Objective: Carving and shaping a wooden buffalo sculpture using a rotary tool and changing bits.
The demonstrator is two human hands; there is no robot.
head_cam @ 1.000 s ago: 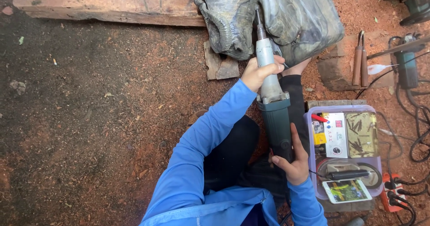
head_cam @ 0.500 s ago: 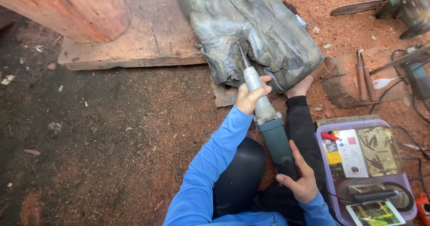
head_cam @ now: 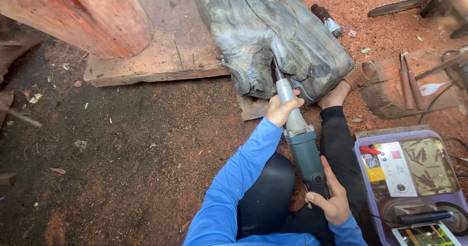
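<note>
I hold a long green-and-silver die grinder (head_cam: 303, 143) with both hands. My left hand (head_cam: 282, 108) wraps the silver neck near the front. My right hand (head_cam: 332, 199) grips the green rear body. The tool's bit touches a large grey carved wood piece (head_cam: 273, 31) that lies on a flat wooden slab (head_cam: 161, 56). My bare foot (head_cam: 336, 96) rests against the carving's lower edge, and my leg in black trousers runs beside the tool.
A thick reddish log (head_cam: 83, 12) stands at upper left. A purple tray (head_cam: 414, 187) of small tools and boxes sits at lower right. Chisels (head_cam: 408, 83), cables and a chainsaw (head_cam: 414, 3) lie at the right on red sawdust. A dark bottle (head_cam: 326, 18) lies behind the carving.
The view has swung down and left, showing more of the log and slab. Both hands keep their grip on the grinder, its bit still at the carving.
</note>
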